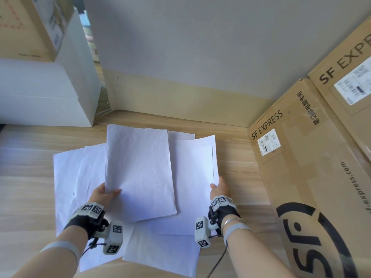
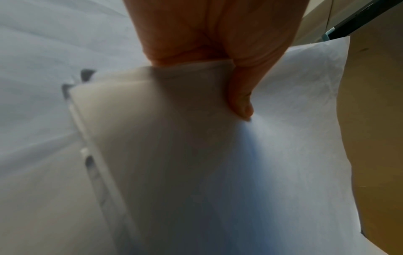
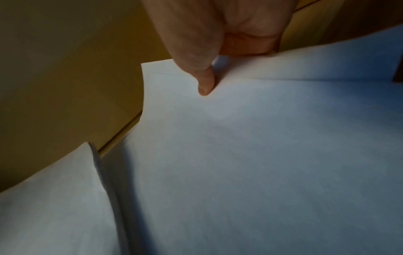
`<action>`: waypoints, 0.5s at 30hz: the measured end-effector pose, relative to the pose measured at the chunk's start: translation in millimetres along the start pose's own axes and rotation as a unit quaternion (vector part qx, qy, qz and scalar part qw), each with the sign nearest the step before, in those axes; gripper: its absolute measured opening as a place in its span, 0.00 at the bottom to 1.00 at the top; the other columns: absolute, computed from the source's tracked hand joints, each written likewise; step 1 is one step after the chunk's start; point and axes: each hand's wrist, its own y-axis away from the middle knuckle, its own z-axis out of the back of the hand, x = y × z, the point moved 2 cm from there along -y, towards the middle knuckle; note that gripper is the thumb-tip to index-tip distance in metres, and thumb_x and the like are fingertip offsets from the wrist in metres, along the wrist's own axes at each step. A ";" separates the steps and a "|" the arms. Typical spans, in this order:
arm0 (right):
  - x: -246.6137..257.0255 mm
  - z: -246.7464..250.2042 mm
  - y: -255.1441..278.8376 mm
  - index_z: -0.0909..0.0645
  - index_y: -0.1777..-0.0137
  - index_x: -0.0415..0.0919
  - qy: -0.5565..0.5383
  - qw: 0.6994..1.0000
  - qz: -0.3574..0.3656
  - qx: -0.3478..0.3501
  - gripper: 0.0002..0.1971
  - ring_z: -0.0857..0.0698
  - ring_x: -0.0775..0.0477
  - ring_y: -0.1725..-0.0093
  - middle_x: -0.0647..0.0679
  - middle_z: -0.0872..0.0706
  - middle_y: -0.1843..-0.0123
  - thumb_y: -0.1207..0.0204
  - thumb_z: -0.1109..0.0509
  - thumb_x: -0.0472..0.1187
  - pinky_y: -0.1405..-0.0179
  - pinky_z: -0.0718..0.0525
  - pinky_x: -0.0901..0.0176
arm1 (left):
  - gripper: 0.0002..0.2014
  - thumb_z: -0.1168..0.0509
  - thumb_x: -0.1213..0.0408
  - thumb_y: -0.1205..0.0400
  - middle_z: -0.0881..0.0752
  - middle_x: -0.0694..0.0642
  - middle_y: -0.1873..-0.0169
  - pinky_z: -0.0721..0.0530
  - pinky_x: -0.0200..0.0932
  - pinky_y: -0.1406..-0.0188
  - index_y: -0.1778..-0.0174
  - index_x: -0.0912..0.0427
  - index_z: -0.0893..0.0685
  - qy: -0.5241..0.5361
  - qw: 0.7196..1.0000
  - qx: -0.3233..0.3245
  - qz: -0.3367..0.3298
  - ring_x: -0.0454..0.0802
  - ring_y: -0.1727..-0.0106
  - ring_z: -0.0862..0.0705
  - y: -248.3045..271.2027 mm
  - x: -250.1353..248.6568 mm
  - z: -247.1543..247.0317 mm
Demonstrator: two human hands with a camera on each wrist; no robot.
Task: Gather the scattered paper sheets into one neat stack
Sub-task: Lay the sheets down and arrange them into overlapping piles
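Note:
White paper sheets lie spread on a wooden floor. My left hand [image 1: 107,194] grips the near left corner of a small stack of sheets [image 1: 138,171], thumb on top; the left wrist view shows the same pinch by the left hand [image 2: 218,69] on that stack [image 2: 196,155]. My right hand [image 1: 218,187] pinches the near right corner of another sheet [image 1: 194,163] that curls up off the floor; in the right wrist view the thumb of the right hand [image 3: 207,75] presses on this sheet [image 3: 261,146]. More loose sheets [image 1: 76,177] lie underneath, fanned to the left and toward me.
A large SF Express cardboard box [image 1: 313,167] stands close on the right, with another box [image 1: 349,81] behind it. White boxes [image 1: 46,93] sit at the back left with a brown box [image 1: 26,27] on top. A grey wall [image 1: 200,47] closes the far side.

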 end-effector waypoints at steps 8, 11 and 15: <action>-11.4 -5.0 -14.4 0.27 0.29 0.32 0.055 0.997 0.025 0.044 0.31 0.18 0.39 0.35 0.38 0.18 0.32 0.33 0.23 0.34 0.34 0.20 0.51 | 0.09 0.34 0.75 0.23 0.18 0.66 0.54 0.25 0.50 0.52 0.47 0.66 0.20 0.002 1.000 0.002 0.000 0.59 0.53 0.22 1.1 0.5 -0.4; -9.1 8.6 -13.3 0.20 0.37 0.29 0.045 0.998 0.037 -0.009 0.17 0.15 0.37 0.41 0.35 0.13 0.40 0.26 0.31 0.33 0.44 0.20 0.57 | 0.08 0.34 0.76 0.22 0.19 0.65 0.55 0.25 0.48 0.53 0.48 0.65 0.21 0.004 1.000 0.004 -0.001 0.58 0.54 0.22 3.0 -2.1 -0.7; -6.6 37.7 -18.7 0.20 0.39 0.27 -0.019 0.994 0.049 -0.091 0.15 0.16 0.34 0.41 0.32 0.14 0.40 0.23 0.34 0.34 0.48 0.25 0.58 | 0.08 0.34 0.76 0.22 0.18 0.64 0.56 0.27 0.48 0.51 0.48 0.65 0.21 -0.004 1.000 0.003 -0.005 0.57 0.55 0.22 4.5 -4.7 1.4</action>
